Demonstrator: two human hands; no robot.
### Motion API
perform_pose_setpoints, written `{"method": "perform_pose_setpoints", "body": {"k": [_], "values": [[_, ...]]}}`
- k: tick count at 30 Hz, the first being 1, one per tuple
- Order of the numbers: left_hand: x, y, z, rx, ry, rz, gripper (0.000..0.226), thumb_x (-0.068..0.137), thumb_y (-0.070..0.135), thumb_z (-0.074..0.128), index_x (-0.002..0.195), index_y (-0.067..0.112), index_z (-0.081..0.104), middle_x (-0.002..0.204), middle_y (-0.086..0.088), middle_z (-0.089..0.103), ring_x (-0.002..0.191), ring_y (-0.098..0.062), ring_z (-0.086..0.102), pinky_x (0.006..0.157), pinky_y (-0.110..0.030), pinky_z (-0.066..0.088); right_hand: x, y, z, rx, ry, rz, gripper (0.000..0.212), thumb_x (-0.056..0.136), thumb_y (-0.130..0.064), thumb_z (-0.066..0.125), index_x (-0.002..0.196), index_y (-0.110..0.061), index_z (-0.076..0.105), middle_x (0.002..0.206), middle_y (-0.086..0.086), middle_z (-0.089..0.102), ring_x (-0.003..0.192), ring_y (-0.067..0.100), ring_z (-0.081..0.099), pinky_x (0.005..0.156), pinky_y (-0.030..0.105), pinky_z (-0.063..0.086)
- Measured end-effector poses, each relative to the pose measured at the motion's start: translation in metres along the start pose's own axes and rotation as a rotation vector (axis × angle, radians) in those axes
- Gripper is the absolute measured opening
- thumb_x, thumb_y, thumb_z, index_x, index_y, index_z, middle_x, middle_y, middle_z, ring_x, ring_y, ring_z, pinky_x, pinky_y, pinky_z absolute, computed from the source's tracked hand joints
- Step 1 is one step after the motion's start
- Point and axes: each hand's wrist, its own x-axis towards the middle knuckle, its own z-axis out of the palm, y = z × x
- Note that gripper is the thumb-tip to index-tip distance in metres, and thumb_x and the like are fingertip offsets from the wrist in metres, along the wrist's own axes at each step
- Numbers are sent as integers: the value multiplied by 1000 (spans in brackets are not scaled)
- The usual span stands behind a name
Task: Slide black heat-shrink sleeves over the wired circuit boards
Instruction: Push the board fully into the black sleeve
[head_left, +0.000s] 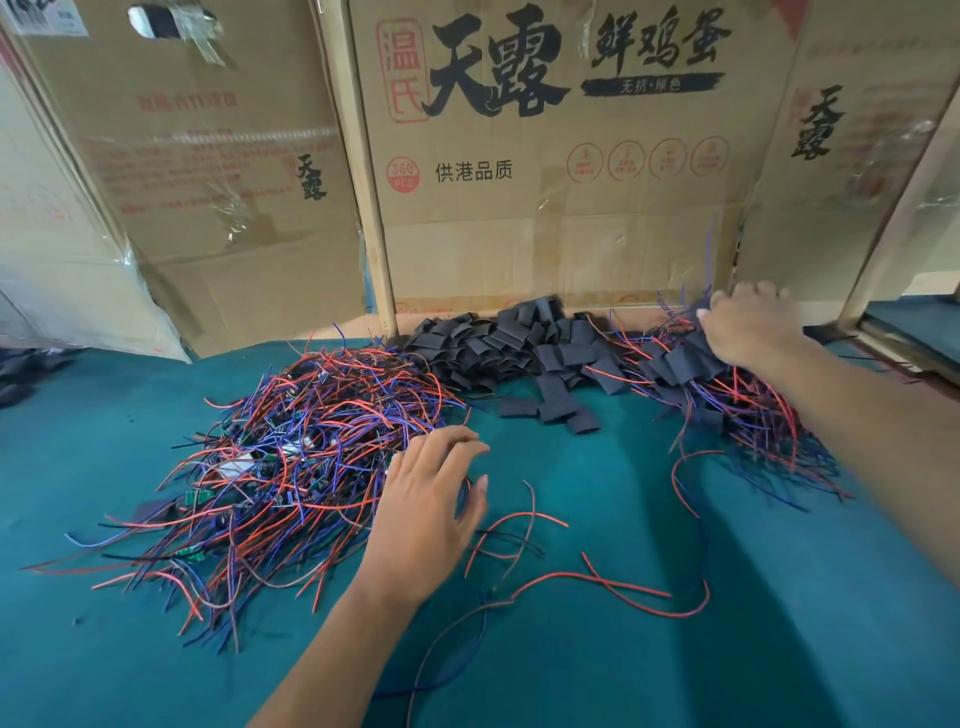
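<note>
- A few loose wires (587, 582), red, blue and black, were seen lying nearest on the green mat (727, 649), apart from the piles.
- The left hand (423, 514) was held palm down at the right edge of the bare pile (291, 457), the heap of wired boards with no sleeves on them. Its fingers were curled loosely into the red and blue wires; whether a wire was actually pinched could not be told, since the fingertips were partly hidden.
- For this step, one board should be drawn out by its board end rather than by a wire, so that fewer neighbours would be dragged along. The tangle was judged likely to snag, and a slow pull toward the open mat would be called for.
- The sleeves (519, 343), flat black pieces, were heaped at the far middle of the mat, just beside the cardboard (545, 156). One sleeve should be squeezed open before the board is fed in wires first or board first, whichever is narrower.
- The right hand (748, 322) was stretched far to the right, fingers bent down onto the done pile (727, 395), where sleeved boards lay with their wires trailing. A sleeved piece appeared to be gripped or pressed there, though motion blur left that unsure.
</note>
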Motion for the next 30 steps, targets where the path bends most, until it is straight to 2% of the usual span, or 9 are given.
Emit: {"method": "perform_pose_setpoints", "body": {"k": [3, 6, 9, 13, 16, 19, 24, 27, 30], "values": [[0, -1, 2, 15, -20, -11, 28, 89, 21, 66, 116, 19, 62, 122, 6, 55, 110, -17, 51, 94, -33, 39, -4, -4, 6, -24, -48, 36, 51, 101, -45, 26, 130, -9, 48, 137, 20, 48, 124, 37, 41, 102, 47, 32], [0, -2, 3, 41, -75, -19, 22, 89, 23, 66, 111, 20, 65, 115, 7, 59, 105, -16, 51, 89, -29, 35, -23, -20, -14, 100, 8, 89, 55, 100, -47, 29, 141, -10, 35, 142, 20, 43, 129, 37, 37, 105, 49, 29], [0, -2, 3, 43, -161, -46, 15, 92, 22, 64, 106, 20, 67, 106, 5, 61, 99, -19, 54, 86, -29, 34, -74, -55, -41, 360, 122, -49, 46, 98, -42, 38, 132, -12, 45, 134, 18, 48, 124, 36, 43, 102, 49, 32], [1, -4, 0, 55, -224, -99, 13, 95, 22, 58, 103, 18, 67, 99, 2, 63, 98, -22, 56, 89, -34, 39, -176, -111, -52, 604, 113, -244, 43, 95, -43, 48, 131, -19, 52, 133, 6, 52, 124, 27, 47, 104, 44, 28], [3, -9, -10, 77, -144, -177, 8, 91, 16, 61, 95, 15, 67, 90, -2, 65, 89, -25, 58, 83, -39, 45, -228, -134, -42, 696, 143, -290, 35, 93, -36, 57, 123, -18, 59, 126, 0, 58, 118, 23, 52, 109, 45, 27], [7, -17, -26, 120, -10, -246, 5, 88, 9, 63, 85, 11, 66, 79, -5, 63, 77, -29, 56, 73, -41, 46, -245, -139, -27, 718, 163, -339, 29, 90, -28, 65, 116, -14, 64, 119, 1, 62, 112, 25, 55, 110, 48, 29], [9, -52, -58, 211, 128, -449, 6, 86, 5, 64, 82, 8, 68, 80, -9, 65, 81, -32, 54, 75, -44, 46, -245, -135, -16, 714, 143, -396, 24, 89, -25, 66, 110, -14, 65, 111, 1, 63, 107, 28, 56, 103, 41, 32], [5, -57, -58, 189, -48, -395, 9, 82, 8, 68, 76, 15, 68, 74, 1, 61, 80, -27, 54, 77, -40, 45, -246, -138, -15, 719, 141, -420, 23, 90, -25, 65, 110, -15, 65, 111, 0, 63, 107, 28, 55, 101, 40, 33], [5, -54, -48, 252, -238, -404, 4, 83, 22, 71, 80, 21, 68, 80, 5, 64, 88, -25, 55, 88, -38, 42, -247, -139, -15, 724, 128, -435, 23, 91, -26, 63, 111, -16, 64, 112, -1, 62, 109, 26, 54, 102, 38, 32]]}}
